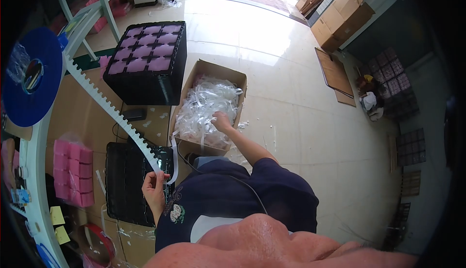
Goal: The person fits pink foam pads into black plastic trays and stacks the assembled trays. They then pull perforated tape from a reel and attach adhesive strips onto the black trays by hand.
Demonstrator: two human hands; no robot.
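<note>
Strip slants left of the carton, its near end pinched by the left hand, thumb against fingers; the right hand, fingers curled, is at the carton's scraps, hold unclear.

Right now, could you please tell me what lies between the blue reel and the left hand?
In the head view, a white notched strip stretches from beside the blue reel to the left hand.

Left hand close to the torso, its fingers pinched against the thumb, the forearm mostly hidden. Right arm extended forward and downward, bare from mid-length to wrist; right hand lowered, fingers bent, tips indistinct.
</note>
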